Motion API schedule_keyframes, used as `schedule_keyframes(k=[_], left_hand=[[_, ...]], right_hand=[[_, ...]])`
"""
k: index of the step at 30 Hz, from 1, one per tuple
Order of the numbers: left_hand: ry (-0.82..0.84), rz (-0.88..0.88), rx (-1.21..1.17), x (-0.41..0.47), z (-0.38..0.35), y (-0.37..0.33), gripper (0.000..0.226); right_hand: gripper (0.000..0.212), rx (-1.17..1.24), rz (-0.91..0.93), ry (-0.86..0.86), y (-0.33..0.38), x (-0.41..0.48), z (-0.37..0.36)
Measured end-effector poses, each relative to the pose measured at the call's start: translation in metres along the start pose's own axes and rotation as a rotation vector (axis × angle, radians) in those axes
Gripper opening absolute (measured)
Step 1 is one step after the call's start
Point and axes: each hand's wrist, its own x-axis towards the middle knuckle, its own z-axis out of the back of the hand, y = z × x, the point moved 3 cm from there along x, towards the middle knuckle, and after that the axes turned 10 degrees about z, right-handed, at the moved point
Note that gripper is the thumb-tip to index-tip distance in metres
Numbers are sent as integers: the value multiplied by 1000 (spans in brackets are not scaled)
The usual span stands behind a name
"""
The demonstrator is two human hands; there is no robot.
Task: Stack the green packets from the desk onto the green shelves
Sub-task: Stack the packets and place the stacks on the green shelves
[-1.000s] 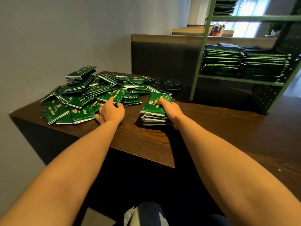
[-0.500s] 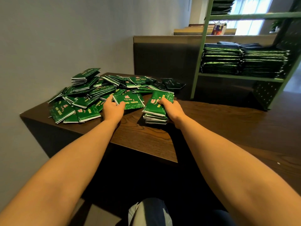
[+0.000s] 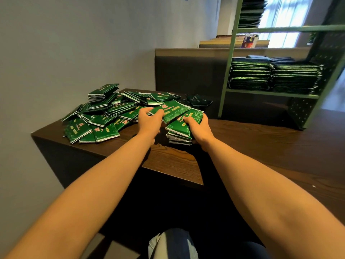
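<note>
- A small stack of green packets (image 3: 178,132) sits near the front edge of the dark wooden desk (image 3: 252,144).
- Left of the stack and behind it, a loose heap of packets (image 3: 104,116) is spread across the desk.
- Right of the stack and farther back, the green shelves (image 3: 271,92) hold tidy packet piles (image 3: 276,77).
- The packets carry pink and yellow print, too small to read.
- The right hand (image 3: 198,128) grips the stack's top, fingers curled.
- The left hand (image 3: 149,122), just left of the stack, pinches a single packet (image 3: 174,110) tilted above the stack.
</note>
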Motion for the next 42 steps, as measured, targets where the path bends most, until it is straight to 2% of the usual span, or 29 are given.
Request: schedule_keyframes(k=[4, 9, 10, 13, 16, 18, 21, 22, 23, 25, 26, 29, 32, 36, 42], left_hand=[[6, -73, 141, -5, -7, 5, 36], [24, -157, 265, -9, -13, 13, 40], [42, -178, 310, -10, -15, 14, 43], [79, -269, 422, -14, -19, 15, 40], [109, -337, 418, -17, -19, 15, 19], [102, -348, 390, -15, -18, 17, 17], [33, -306, 393, 1, -13, 23, 25], [14, -291, 436, 8, -9, 26, 22], [0, -285, 502, 16, -6, 28, 21], [-14, -273, 677, 35, -1, 33, 34], [-9, -253, 751, 44, 0, 34, 40], [16, -178, 830, 70, -4, 37, 53], [-11, -44, 776, 89, -5, 36, 64], [-136, 49, 666, 102, 1, 34, 61], [-214, 96, 525, 115, 6, 39, 56]], right_hand=[[65, 9, 34, -19, 2, -2, 0], [115, 74, 16, -7, -7, 10, -2], [111, 68, 4, 0, -3, 5, -1], [74, 77, 19, 11, -9, 9, 4], [62, 101, -25, 13, -16, 15, 7], [63, 109, -40, 13, -15, 17, 5], [95, 110, -46, 7, -17, 26, 2], [98, 100, -52, 18, -17, 28, 2], [90, 92, -67, 24, -15, 29, 2], [61, 55, -61, 16, -10, 30, 6], [54, 27, -48, 10, -12, 35, 8], [58, 6, -74, -15, -16, 42, 13], [75, -25, -175, 33, -14, 49, 10], [116, 16, -288, 104, -18, 59, 9], [109, 60, -285, 118, -21, 61, 12]])
